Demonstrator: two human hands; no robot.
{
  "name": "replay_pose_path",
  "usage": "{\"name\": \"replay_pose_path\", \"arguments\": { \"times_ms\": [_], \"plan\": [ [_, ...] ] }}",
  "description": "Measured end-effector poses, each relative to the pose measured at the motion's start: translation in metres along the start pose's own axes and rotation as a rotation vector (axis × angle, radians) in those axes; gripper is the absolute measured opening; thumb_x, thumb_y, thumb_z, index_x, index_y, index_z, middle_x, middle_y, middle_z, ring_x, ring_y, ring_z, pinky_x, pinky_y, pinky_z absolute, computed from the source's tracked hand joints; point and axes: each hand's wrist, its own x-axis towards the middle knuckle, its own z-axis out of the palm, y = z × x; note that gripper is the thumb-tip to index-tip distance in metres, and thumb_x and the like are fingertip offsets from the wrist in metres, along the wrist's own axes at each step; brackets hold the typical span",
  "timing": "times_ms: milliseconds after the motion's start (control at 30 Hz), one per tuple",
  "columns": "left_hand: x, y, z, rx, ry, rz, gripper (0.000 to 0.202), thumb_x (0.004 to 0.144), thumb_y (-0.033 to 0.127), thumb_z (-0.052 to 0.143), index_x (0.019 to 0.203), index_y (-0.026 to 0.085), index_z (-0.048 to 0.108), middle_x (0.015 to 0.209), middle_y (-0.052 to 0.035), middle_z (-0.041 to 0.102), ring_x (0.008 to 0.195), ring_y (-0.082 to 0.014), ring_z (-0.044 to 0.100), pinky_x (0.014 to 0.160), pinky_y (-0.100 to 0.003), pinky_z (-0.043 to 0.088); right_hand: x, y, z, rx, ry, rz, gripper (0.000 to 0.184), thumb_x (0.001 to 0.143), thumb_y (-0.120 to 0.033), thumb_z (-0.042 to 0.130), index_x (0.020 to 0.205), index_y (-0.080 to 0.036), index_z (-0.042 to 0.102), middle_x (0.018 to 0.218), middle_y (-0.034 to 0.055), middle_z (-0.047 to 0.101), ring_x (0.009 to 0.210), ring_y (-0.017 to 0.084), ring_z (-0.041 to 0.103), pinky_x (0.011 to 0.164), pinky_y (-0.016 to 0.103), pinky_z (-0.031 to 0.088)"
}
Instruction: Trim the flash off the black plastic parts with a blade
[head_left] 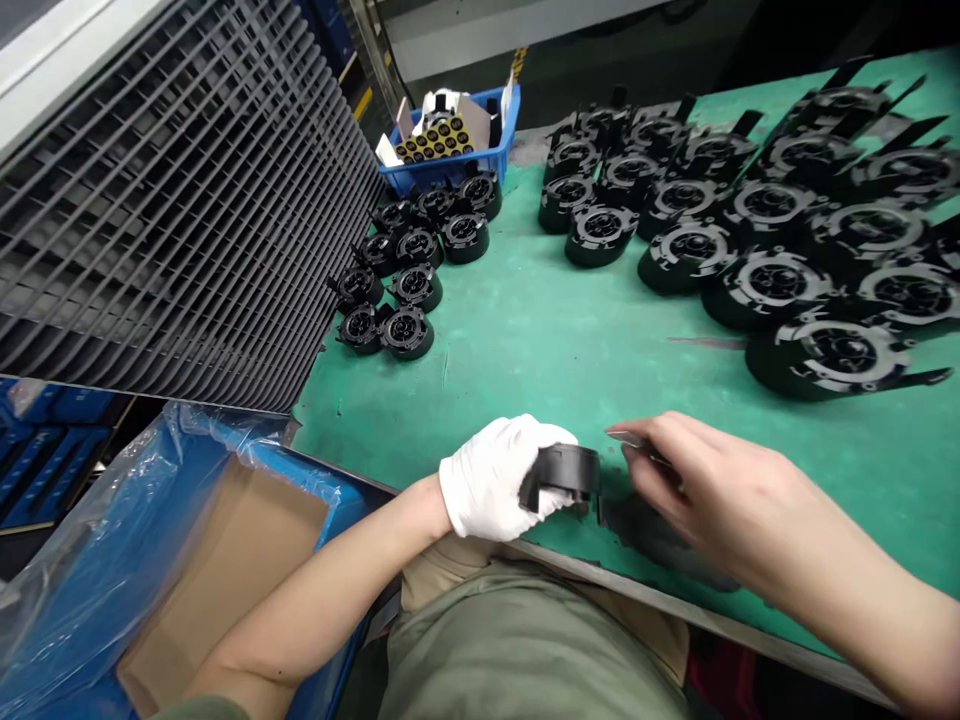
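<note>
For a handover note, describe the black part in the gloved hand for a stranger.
On the green workbench, at its near edge, a white-gloved left hand grips a black round part. Its look-alikes lie in groups farther back; only this one sits in the glove.

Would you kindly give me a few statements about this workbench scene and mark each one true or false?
1. The left hand wears a white glove. True.
2. The right hand is gloved as well. False: it is bare.
3. The left hand holds a black round part. True.
4. The other black round parts lie inside the blue crate. False: they stand in groups on the green mat, and the crate stands beyond them.
5. A cardboard box lined with blue plastic sits at the lower left, beside the left arm. True.
</note>
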Motion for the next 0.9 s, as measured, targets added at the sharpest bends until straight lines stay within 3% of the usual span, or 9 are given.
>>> {"name": "replay_pose_path", "arguments": {
  "times_ms": [67, 167, 300, 467, 633, 800, 900],
  "plan": [
    [-0.001, -0.001, -0.011, -0.097, -0.014, -0.026, 0.052, 0.119, 0.051, 0.077, 0.162, 0.022, 0.077, 0.147, -0.0169, 0.087, 0.135, -0.0375, 0.085, 0.123, -0.054, 0.071, -0.005, 0.007, -0.008, 0.085, -0.043, 0.027, 0.025, 0.133, -0.035, 0.058, 0.143, -0.024, 0.078, 0.113, 0.0060, 0.089, 0.086, 0.021, 0.088, 0.077, 0.034, 0.066],
    [0.003, -0.006, -0.029, -0.123, -0.106, -0.024, 0.071, 0.123, 0.063, 0.076, 0.180, 0.021, 0.073, 0.155, -0.0198, 0.082, 0.149, -0.0395, 0.080, 0.135, -0.058, 0.068, -0.012, 0.008, -0.012, 0.184, -0.102, 0.034, 0.039, 0.136, -0.041, 0.054, 0.162, -0.024, 0.078, 0.117, 0.0062, 0.087, 0.089, 0.021, 0.088, 0.078, 0.033, 0.068],
    [0.016, -0.014, -0.033, -0.005, -0.048, -0.047, 0.056, 0.131, 0.054, 0.067, 0.176, 0.024, 0.082, 0.160, -0.0194, 0.080, 0.157, -0.0380, 0.074, 0.144, -0.059, 0.060, -0.020, 0.006, -0.002, 0.196, -0.091, 0.049, 0.041, 0.135, -0.039, 0.057, 0.166, -0.023, 0.079, 0.106, 0.0044, 0.085, 0.075, 0.021, 0.082, 0.067, 0.035, 0.064],
    [0.028, -0.013, -0.017, 0.056, -0.031, 0.009, 0.046, 0.135, 0.043, 0.060, 0.163, 0.024, 0.091, 0.142, -0.0155, 0.087, 0.139, -0.0340, 0.079, 0.135, -0.055, 0.062, -0.027, 0.013, 0.009, 0.178, -0.087, 0.094, 0.029, 0.133, -0.034, 0.060, 0.155, -0.027, 0.078, 0.120, 0.0062, 0.092, 0.092, 0.023, 0.090, 0.077, 0.034, 0.068],
    [0.029, -0.010, -0.016, 0.096, -0.044, 0.025, 0.047, 0.137, 0.043, 0.057, 0.162, 0.025, 0.092, 0.137, -0.0134, 0.089, 0.133, -0.0315, 0.078, 0.131, -0.050, 0.061, -0.029, 0.020, 0.007, 0.121, -0.139, 0.064, 0.028, 0.135, -0.033, 0.058, 0.146, -0.025, 0.082, 0.107, 0.0038, 0.085, 0.079, 0.017, 0.081, 0.067, 0.030, 0.057],
    [0.026, -0.010, -0.017, 0.102, -0.047, 0.025, 0.048, 0.138, 0.043, 0.054, 0.162, 0.026, 0.092, 0.139, -0.0130, 0.089, 0.133, -0.0307, 0.078, 0.129, -0.049, 0.062, -0.023, 0.019, 0.005, 0.114, -0.121, 0.008, 0.030, 0.135, -0.028, 0.056, 0.152, -0.023, 0.079, 0.102, 0.0019, 0.079, 0.076, 0.016, 0.077, 0.068, 0.030, 0.056],
    [0.024, -0.012, -0.017, 0.073, -0.052, 0.026, 0.047, 0.137, 0.044, 0.055, 0.161, 0.028, 0.093, 0.140, -0.0126, 0.090, 0.135, -0.0304, 0.078, 0.129, -0.048, 0.063, -0.019, 0.018, 0.004, 0.017, -0.098, -0.056, 0.031, 0.134, -0.023, 0.053, 0.151, -0.020, 0.079, 0.093, -0.0012, 0.071, 0.067, 0.015, 0.069, 0.061, 0.032, 0.048]
  ]
}}
